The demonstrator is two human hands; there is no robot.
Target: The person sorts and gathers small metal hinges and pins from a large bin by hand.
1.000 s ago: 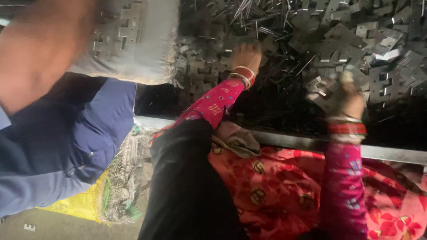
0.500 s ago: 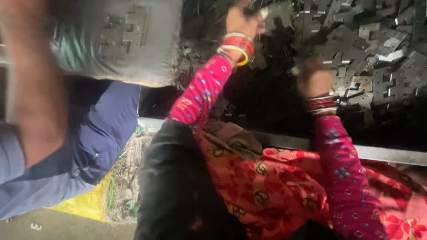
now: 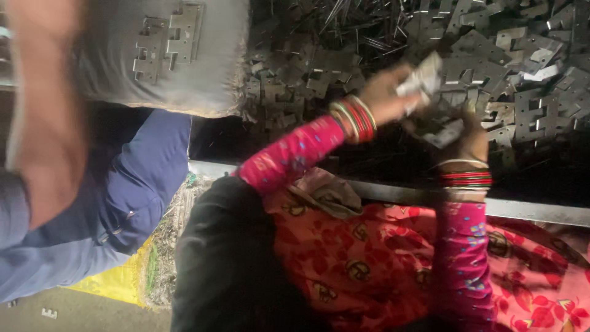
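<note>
Both hands are up over the heap, working a pair of flat metal plates. The left hand, bangles stacked at the wrist, is clenched around a pale plate, tilted up and catching the light, probably lifted clear so it can be looked over or mated with another. Just beside it, the right hand grips a second plate from below, fingers curled round it; the two pieces sit close together, though I can't tell whether they touch.

Under and beyond the hands spreads the pile of stamped hinge plates, notched and overlapping, mixed with thin metal pins toward the far edge. They lie loose in a dark tray, whose grey near rim runs across below the wrists, keeping the parts from sliding into the lap.

Nearer, pink printed sleeves and red patterned cloth fill the lower right. At the top left corner a grey sack has a few joined hinges lying flat on it. A person in blue clothing sits at left, a blurred arm in front.
</note>
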